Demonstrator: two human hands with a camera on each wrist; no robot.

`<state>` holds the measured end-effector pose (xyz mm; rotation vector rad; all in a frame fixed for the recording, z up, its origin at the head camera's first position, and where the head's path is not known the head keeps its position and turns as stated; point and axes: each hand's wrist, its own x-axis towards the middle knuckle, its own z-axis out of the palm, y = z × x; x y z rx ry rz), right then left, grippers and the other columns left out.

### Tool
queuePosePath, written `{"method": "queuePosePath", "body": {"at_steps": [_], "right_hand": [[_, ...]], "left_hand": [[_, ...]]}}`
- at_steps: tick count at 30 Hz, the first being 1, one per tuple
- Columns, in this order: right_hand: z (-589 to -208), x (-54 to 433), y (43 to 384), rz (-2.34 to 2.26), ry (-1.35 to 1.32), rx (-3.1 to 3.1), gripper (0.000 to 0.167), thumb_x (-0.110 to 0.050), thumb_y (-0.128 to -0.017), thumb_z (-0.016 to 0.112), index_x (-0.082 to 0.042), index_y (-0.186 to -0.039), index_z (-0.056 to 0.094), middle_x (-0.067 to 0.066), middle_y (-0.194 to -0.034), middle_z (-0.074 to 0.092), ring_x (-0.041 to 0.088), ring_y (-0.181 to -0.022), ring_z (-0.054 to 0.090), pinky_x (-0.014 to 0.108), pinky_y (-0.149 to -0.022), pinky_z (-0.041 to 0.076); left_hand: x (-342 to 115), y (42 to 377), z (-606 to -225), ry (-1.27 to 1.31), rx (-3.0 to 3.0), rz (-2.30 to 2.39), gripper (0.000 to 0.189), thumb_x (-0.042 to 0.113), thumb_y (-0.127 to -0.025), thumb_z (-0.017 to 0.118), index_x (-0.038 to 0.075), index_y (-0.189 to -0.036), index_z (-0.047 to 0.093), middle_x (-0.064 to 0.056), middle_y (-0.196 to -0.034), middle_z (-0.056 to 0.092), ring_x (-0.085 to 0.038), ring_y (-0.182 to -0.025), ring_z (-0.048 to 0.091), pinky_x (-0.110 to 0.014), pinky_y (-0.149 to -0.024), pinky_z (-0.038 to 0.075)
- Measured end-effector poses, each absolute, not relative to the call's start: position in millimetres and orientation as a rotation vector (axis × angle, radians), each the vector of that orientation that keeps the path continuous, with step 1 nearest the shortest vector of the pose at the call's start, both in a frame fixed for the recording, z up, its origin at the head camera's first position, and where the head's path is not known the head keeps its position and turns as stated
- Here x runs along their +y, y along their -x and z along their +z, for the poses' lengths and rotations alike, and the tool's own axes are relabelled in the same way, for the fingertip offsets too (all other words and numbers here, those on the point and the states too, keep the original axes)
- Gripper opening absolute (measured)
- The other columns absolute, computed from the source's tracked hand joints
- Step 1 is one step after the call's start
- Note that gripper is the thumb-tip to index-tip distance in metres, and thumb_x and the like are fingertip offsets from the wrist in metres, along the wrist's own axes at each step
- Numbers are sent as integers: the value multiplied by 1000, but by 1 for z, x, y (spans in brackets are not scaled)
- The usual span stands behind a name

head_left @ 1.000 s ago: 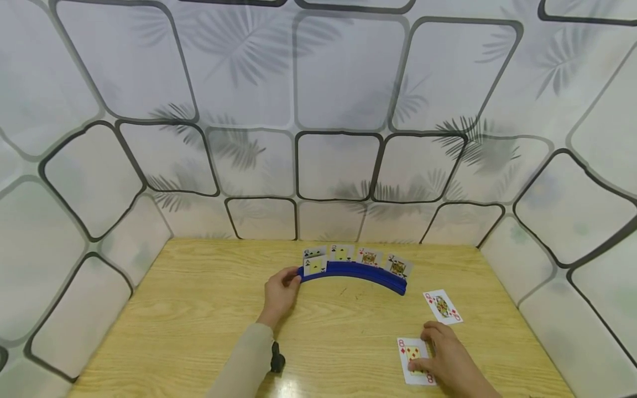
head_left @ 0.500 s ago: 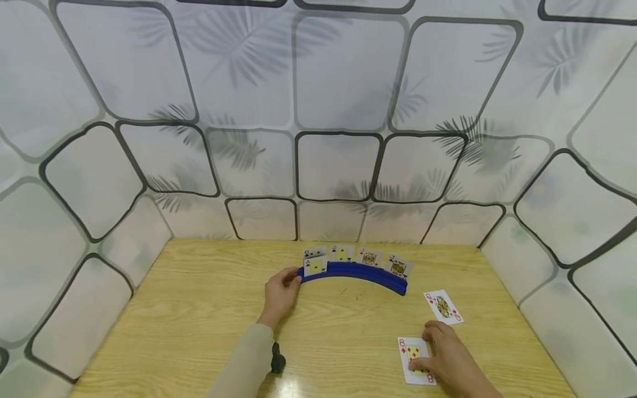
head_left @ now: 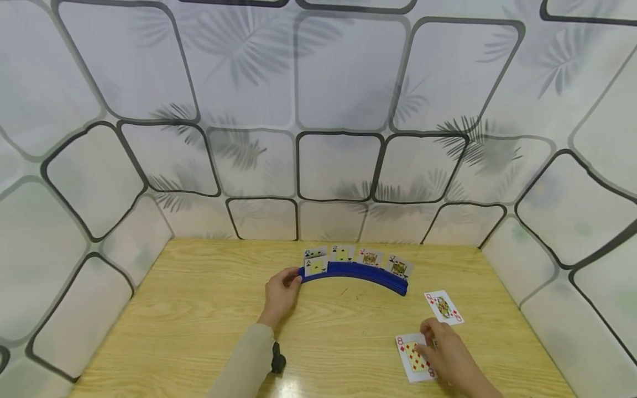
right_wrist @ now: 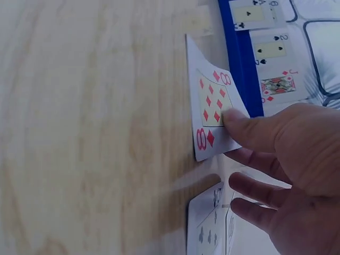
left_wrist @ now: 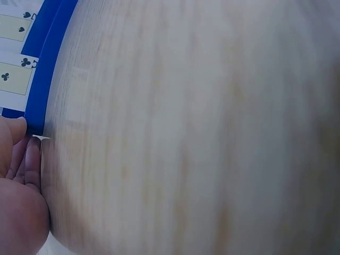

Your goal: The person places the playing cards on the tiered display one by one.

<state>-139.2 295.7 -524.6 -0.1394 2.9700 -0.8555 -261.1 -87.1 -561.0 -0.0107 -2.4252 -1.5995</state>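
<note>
Blue curved rack (head_left: 363, 270): end pinched by left hand (head_left: 281, 291). Thin eight card (head_left: 413, 359) pinched in right hand (head_left: 450, 351). Wood-grain table (head_left: 209, 287); pale leaf-patterned walls (head_left: 343, 72).

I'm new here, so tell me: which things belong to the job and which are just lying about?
Seemingly part of the job:
eight of diamonds, pinched by the right hand
blue rack, held by the left hand
racked cards
probably the loose face card and clubs card

Apparently just around:
table
patterned wall
black gadget by the sleeve
</note>
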Motion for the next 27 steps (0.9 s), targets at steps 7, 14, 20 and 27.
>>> {"method": "queuePosePath", "body": {"at_steps": [7,14,20,27], "right_hand": [[-518,294,143,-1151,185,2934,22,2,-95,72,-8,-114,65,-2,-96,73,3,-89,67,23,-78,59],[-514,286,159,-1337,213,2834,23,-5,-99,72,-4,-121,67,0,-99,76,2,-88,69,22,-77,59],[-517,274,174,-1484,227,2760,23,-4,-100,69,-1,-123,66,6,-99,77,6,-82,69,25,-72,61],[-512,256,191,-1562,231,2731,17,-3,-101,68,-2,-118,65,11,-99,74,11,-81,70,31,-71,63]], "left_hand": [[-87,261,-561,9,-2426,-1596,24,3,-100,69,1,-124,74,-18,-116,77,-31,-102,74,-42,-91,62],[-87,261,-561,10,-2424,-1604,24,2,-100,69,0,-124,74,-19,-116,77,-31,-102,74,-42,-91,62],[-87,260,-560,4,-2427,-1607,24,2,-100,69,0,-123,74,-19,-116,77,-32,-103,74,-44,-92,62],[-86,260,-559,13,-2424,-1595,24,1,-99,69,-1,-123,74,-19,-115,77,-32,-102,74,-41,-90,62]]}}
